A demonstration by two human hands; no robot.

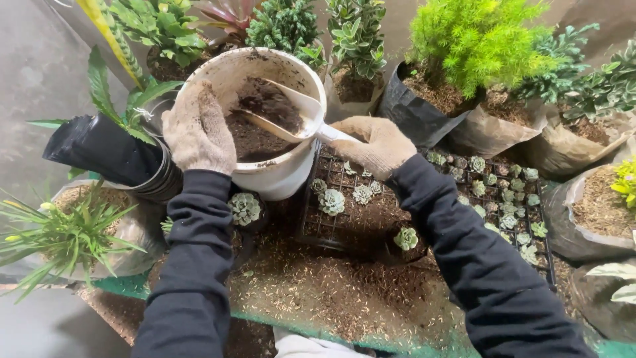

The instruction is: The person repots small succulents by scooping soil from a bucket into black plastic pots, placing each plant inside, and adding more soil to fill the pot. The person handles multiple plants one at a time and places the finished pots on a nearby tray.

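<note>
while the gloved left hand [197, 132] grips the tilted white bucket [265, 119] by its rim, the gloved right hand [374, 146] is clenched around the handle of a white scoop [291, 109] dug into the dark soil [255, 136] inside. the bucket leans over a black seedling tray [464, 192] of small succulents [331, 201], with potted plants [477, 46] behind.

Head camera looks steeply down, close over plants [477, 40].
</note>
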